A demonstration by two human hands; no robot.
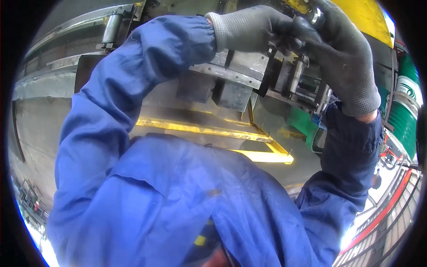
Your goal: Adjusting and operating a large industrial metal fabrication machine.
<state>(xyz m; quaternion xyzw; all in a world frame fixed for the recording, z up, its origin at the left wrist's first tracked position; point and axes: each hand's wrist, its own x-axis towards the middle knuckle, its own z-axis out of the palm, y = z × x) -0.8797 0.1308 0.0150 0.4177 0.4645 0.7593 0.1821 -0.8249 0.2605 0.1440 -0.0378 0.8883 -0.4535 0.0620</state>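
Note:
Both my hands wear grey knit gloves with dark coated palms and are raised together at the top of the view, over a metal machine. My left hand [255, 29] comes in from the left with its fingers curled and pressed together against the fingers of my right hand; what they grip is hidden. My right hand [349, 58] is closed, its fingers bent toward the left hand. By its fingers shows a small shiny metal piece [316, 16], mostly covered by the glove. Below the hands lie flat steel blocks [243, 62] with bolt holes.
A yellow painted frame [200, 127] runs low in front of my body. Metal rollers [297, 76] stand right of the blocks, another roller [112, 29] at the far left. A yellow panel [367, 18] is at upper right, a green cylinder [402, 109] at the right edge.

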